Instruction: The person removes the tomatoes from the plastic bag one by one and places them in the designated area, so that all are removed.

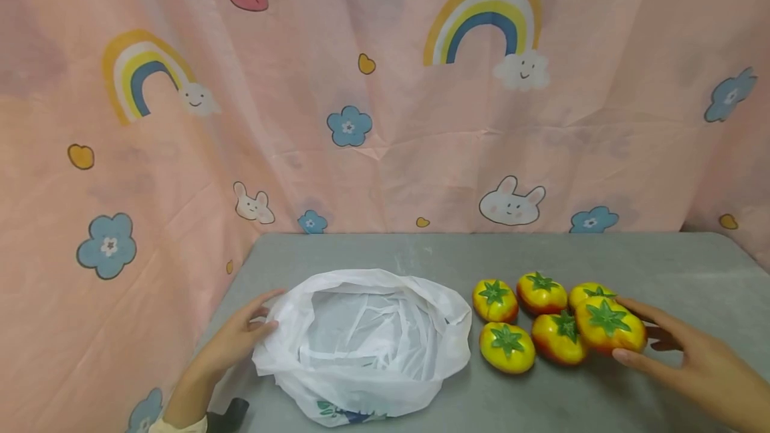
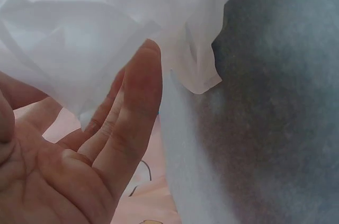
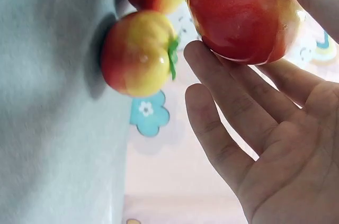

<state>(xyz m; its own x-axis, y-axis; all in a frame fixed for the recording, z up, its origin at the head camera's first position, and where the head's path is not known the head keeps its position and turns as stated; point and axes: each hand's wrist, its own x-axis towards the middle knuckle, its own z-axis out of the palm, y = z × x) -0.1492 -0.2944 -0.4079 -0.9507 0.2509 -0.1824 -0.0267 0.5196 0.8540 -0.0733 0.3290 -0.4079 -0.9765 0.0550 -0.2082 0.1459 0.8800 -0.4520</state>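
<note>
My right hand (image 1: pixel 692 353) grips a toy tomato (image 1: pixel 610 325), yellow on top and red below with a green star-shaped calyx, between thumb and fingers. In the right wrist view that tomato (image 3: pixel 243 15) is off the table, its red underside showing. Several similar tomatoes (image 1: pixel 507 347) sit grouped to its left; the held one partly hides one at the back (image 1: pixel 586 291). At the left side of a white plastic bag (image 1: pixel 361 393), my left hand (image 1: pixel 237 339) touches the rim with fairly straight fingers (image 2: pixel 135 91). The bag's mouth faces up, spread wide.
A grey table (image 1: pixel 433 252) carries the bag and tomatoes. Behind and to the left hangs a pink curtain (image 1: pixel 409 186) with printed rainbows, rabbits and flowers. A dark object (image 1: pixel 234 413) shows by the left wrist.
</note>
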